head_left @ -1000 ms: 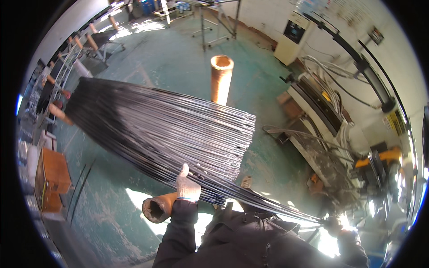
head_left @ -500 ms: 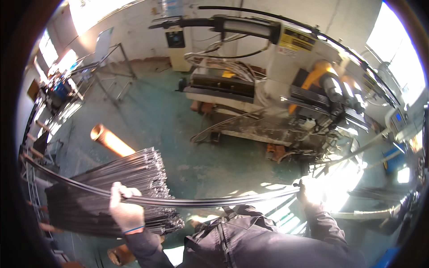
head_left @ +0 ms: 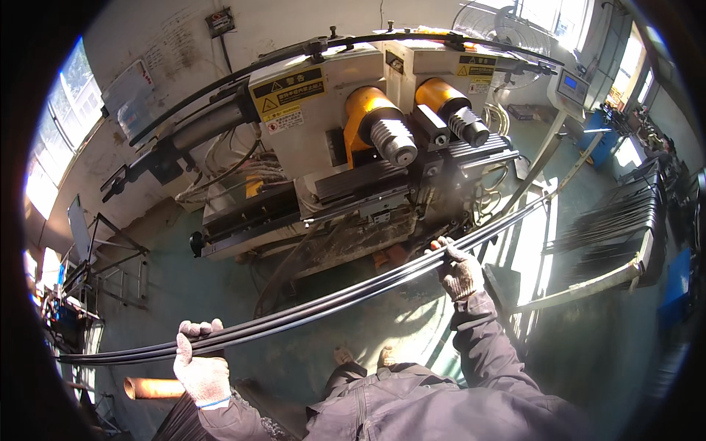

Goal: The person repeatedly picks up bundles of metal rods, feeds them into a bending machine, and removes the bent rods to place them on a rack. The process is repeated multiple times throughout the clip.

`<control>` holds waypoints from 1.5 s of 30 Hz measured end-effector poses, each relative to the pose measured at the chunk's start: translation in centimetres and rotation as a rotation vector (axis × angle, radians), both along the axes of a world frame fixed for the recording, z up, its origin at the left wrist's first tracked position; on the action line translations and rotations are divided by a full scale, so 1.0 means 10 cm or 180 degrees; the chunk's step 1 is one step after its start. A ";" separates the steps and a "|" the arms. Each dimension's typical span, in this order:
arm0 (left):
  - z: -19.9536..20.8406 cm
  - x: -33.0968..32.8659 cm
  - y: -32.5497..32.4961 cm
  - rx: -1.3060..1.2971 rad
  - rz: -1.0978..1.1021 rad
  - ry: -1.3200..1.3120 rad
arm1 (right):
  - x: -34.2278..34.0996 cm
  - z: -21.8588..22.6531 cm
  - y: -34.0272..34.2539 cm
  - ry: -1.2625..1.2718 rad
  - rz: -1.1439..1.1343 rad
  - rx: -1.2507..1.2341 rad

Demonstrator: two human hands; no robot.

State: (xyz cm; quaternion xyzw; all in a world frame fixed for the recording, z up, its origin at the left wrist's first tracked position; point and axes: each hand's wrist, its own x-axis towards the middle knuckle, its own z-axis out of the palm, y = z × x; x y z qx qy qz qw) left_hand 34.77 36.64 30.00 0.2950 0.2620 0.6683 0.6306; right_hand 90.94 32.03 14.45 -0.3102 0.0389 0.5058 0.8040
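Several long, thin dark metal rods [head_left: 331, 306] stretch across in front of me, raised at the right end and curved by the lens. My left hand [head_left: 203, 373], in a pale knit glove, is closed around them near their left part. Further right, my right hand [head_left: 462, 273], gloved too, grips the same rods, its fingers wrapped over them. Beyond the rods stands a large pale machine [head_left: 294, 151] with two orange housings and ribbed metal spindles [head_left: 394, 140]. At the lower left, below my left hand, lies part of a bundle of dark rods [head_left: 180, 425].
A rusty orange pipe [head_left: 151, 388] lies beside the bundle. On the right, more dark rods [head_left: 610, 220] rest on a pale frame [head_left: 588, 294]. A control box with a blue screen [head_left: 571, 85] stands behind. Metal frame stand [head_left: 118, 257] at the left.
My view has swung right toward the machine. Both hands carry the rods along, away from above the bundle, with the right end now raised.
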 end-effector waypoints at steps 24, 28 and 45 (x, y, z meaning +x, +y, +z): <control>-0.92 0.98 2.84 -0.1543 0.0375 0.0351 | 1.44 0.13 2.47 -0.5893 -0.0831 -0.2162; -1.03 0.96 3.17 -0.3189 -0.1581 0.1303 | 1.57 -0.24 2.62 -0.4652 -0.0953 -0.1924; -1.10 1.14 3.30 -0.1809 0.0419 0.0516 | 1.52 -0.48 2.81 -0.5461 -0.1747 -0.2742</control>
